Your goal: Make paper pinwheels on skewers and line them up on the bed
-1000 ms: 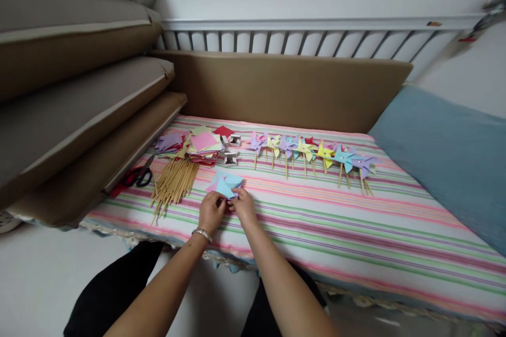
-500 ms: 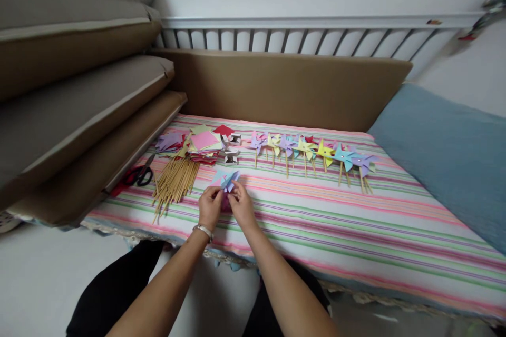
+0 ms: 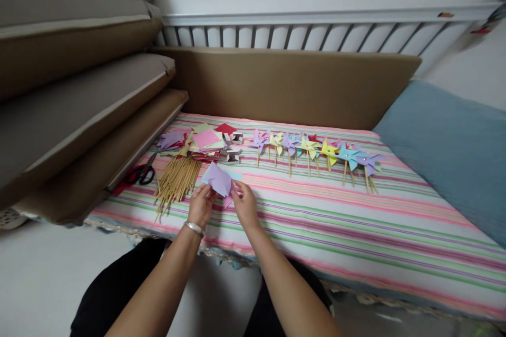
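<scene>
Two bare hands share one floppy bit of paper, so creasing seems like the obvious risk. The left hand (image 3: 201,204) has thumb and fingers pinched on the lower left edge of the lavender paper (image 3: 218,178), while the right hand (image 3: 245,203) grips narrowly at its right side. The sheet sits between them over the near part of the striped cloth (image 3: 316,210); can't tell if it's touching. If the hands pull unevenly, it could probably tear or bend somewhere unwanted, especially near those slit-looking lines. Some blue paper (image 3: 236,175) and pink paper (image 3: 228,201) peek out around it, so a careless grab could drag the wrong layer or scatter them. Also, the loose sticks (image 3: 177,179) fan out just beside the left hand, and a stray elbow or sleeve-level bump might roll a few. Scissors (image 3: 141,172) lie past those, fairly harmless. The finished-looking pinwheels (image 3: 328,151) are well off to the right, so they're probably safe.
</scene>
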`<action>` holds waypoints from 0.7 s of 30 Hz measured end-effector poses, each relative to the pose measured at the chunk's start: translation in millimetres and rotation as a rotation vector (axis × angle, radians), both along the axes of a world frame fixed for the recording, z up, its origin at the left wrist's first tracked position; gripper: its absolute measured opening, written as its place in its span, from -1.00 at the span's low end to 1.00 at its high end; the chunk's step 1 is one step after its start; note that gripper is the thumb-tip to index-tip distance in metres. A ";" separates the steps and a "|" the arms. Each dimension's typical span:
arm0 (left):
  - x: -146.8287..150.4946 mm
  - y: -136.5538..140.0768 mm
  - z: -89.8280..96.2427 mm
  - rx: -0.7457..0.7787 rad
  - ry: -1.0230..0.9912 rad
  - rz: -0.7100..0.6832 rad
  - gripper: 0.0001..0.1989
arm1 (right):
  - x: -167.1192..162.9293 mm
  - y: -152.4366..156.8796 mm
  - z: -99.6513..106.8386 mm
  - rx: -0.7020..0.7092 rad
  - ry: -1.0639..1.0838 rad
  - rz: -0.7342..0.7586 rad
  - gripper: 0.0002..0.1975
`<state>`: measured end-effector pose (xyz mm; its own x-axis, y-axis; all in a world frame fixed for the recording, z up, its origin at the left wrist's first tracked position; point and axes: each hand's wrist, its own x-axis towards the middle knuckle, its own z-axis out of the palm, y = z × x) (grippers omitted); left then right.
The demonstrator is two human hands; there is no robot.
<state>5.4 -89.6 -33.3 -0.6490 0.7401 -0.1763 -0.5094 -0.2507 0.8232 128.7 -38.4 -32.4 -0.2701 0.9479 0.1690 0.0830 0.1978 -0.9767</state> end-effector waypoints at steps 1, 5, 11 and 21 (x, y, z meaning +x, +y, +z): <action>1.4 -0.7 -0.4 0.009 -0.026 -0.007 -0.76 | 0.2 -1.1 1.8 0.006 0.021 0.002 -0.67; 5.4 -2.5 0.8 0.045 -0.114 -0.038 -0.78 | -2.0 -0.4 1.7 -0.132 0.173 -0.011 -0.69; 5.8 -5.1 4.5 0.082 -0.177 -0.088 -0.80 | -3.5 8.4 -7.1 -0.371 0.327 -0.002 -0.60; 9.9 -9.4 0.1 0.032 -0.129 -0.100 -0.76 | 3.2 12.6 1.2 -0.435 0.427 -0.016 -0.72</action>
